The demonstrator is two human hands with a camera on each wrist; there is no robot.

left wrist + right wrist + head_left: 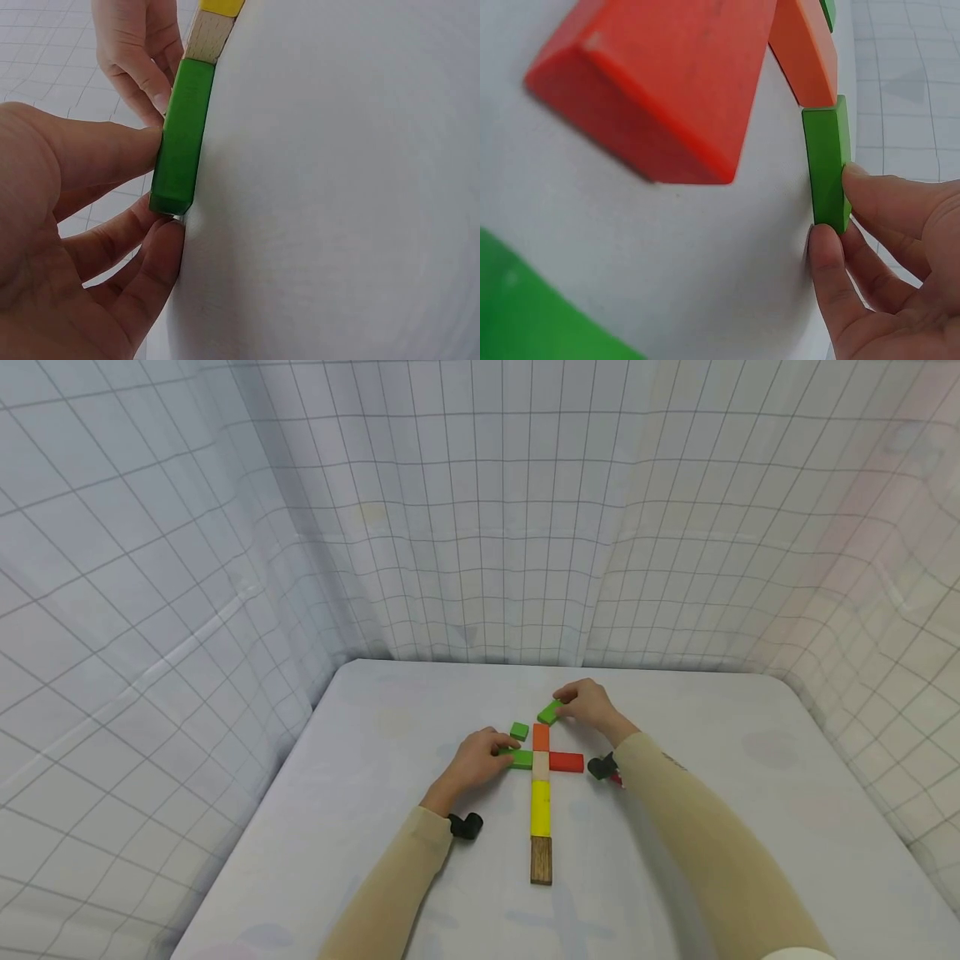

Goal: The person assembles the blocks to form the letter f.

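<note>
My left hand (477,760) pinches a long green block (521,760) by its outer end. In the left wrist view the thumb lies along that block's side and the fingertips are at its end, while its inner end meets a pale wooden block (204,36). My right hand (588,703) holds another green block (549,713) between thumb and fingers, set at a slant beyond the orange block (541,737). Seen from the right wrist, this green block (826,165) has its near corner right at the orange block's end. A small green block (519,732) lies between the hands.
Below the pale block run a yellow block (541,807) and a dark brown block (541,860) in line. A red block (566,762) extends to the right. Another green piece (540,307) is close under the right wrist. Gridded white curtains (480,527) surround the white table (360,760).
</note>
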